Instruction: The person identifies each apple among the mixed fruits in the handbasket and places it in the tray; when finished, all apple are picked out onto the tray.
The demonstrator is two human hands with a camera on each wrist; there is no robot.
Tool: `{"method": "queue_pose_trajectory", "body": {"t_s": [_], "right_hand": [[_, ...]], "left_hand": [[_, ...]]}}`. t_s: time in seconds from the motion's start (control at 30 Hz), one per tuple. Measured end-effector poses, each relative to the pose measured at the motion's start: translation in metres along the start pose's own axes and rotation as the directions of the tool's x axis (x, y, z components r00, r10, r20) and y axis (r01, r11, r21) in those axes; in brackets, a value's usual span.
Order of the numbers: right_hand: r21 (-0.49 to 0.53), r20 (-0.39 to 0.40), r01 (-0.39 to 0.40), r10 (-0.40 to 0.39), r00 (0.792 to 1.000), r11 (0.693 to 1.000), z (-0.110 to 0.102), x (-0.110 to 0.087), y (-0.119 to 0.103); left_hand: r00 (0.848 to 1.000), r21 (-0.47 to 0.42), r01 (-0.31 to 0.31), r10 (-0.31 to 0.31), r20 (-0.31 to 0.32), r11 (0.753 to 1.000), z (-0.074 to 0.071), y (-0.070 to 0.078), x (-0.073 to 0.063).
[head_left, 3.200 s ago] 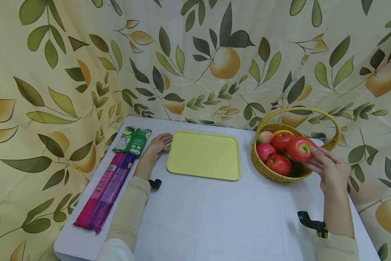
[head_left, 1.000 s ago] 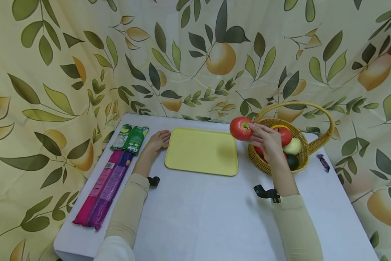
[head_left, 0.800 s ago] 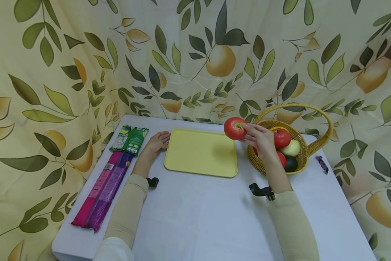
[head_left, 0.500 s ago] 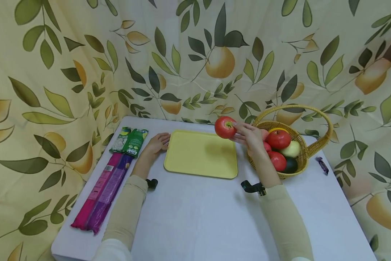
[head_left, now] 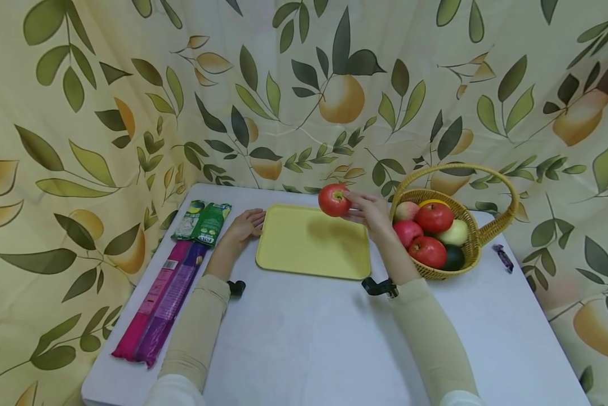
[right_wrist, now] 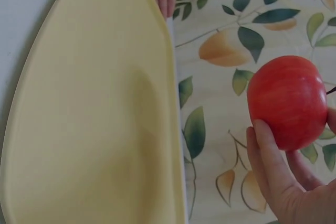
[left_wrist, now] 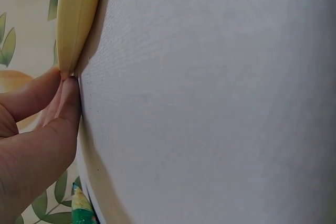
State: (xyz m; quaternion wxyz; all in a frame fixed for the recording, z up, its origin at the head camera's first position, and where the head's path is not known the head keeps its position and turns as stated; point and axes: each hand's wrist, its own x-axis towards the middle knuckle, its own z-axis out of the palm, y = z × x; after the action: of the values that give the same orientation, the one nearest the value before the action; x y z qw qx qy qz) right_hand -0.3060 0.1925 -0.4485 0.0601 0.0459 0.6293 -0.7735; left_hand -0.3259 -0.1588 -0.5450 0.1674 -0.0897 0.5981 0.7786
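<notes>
Seems mid-carry, holding a red apple [head_left: 333, 199] in the right hand [head_left: 368, 212], raised near the far rim of the yellow tray [head_left: 293, 248], toward the back edge of the surface [head_left: 304, 338] (pinching the tray's left rim with the left hand [head_left: 245, 224]); likely calls for lowering, then releasing; shows that pinch in left wrist view, unclear from head

Held apple [head_left: 330, 201] red w/ faint lighter streaks; tray [head_left: 298, 242] plain yellow; tablecloth [head_left: 304, 332] white; basket [head_left: 438, 275] golden-tan weave; long packs [head_left: 150, 304] 1 pink, 1 purple; curtain [head_left: 304, 34] cream w/ grn leaf & orange fruit print; tiny wrapper [head_left: 503, 258] prob. dk purple.
</notes>
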Motion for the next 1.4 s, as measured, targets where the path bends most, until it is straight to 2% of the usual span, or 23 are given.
{"method": "queue_pose_trajectory", "body": {"t_s": [0.23, 0.47, 0.67, 0.83, 1.07, 1.17, 1.4], "right_hand": [[-0.001, -0.006, -0.026, 0.026, 1.0, 1.0, 0.01, 0.009, 0.007], [-0.015, -0.012, -0.057, 0.057, 0.998, 0.998, 0.024, 0.02, 0.018], [-0.016, -0.03, -0.081, 0.081, 0.996, 0.997, 0.04, 0.03, 0.028], [-0.039, -0.012, -0.083, 0.082, 0.997, 0.996, 0.053, 0.041, 0.039], [-0.046, -0.031, -0.154, 0.153, 0.988, 0.987, 0.069, 0.054, 0.059], [-0.069, -0.051, -0.176, 0.172, 0.984, 0.982, 0.074, 0.057, 0.067], [-0.053, -0.052, -0.219, 0.217, 0.975, 0.974, 0.086, 0.062, 0.078]], "left_hand": [[1.0, 0.027, 0.012, -0.011, -0.02, 1.0, 0.0, 0.0, 0.001], [0.999, 0.014, 0.023, -0.022, -0.032, 1.0, 0.0, 0.0, 0.001], [0.999, 0.019, 0.022, -0.021, -0.036, 1.0, 0.004, 0.001, -0.002], [0.999, 0.024, 0.008, -0.007, -0.036, 1.0, 0.006, 0.002, -0.005], [0.999, 0.027, -0.012, 0.012, -0.032, 1.0, 0.007, 0.001, -0.005], [1.0, 0.035, -0.009, 0.01, -0.03, 0.999, 0.006, 0.0, -0.003], [1.0, 0.039, -0.003, 0.005, -0.031, 0.999, 0.004, 0.0, -0.002]]}}
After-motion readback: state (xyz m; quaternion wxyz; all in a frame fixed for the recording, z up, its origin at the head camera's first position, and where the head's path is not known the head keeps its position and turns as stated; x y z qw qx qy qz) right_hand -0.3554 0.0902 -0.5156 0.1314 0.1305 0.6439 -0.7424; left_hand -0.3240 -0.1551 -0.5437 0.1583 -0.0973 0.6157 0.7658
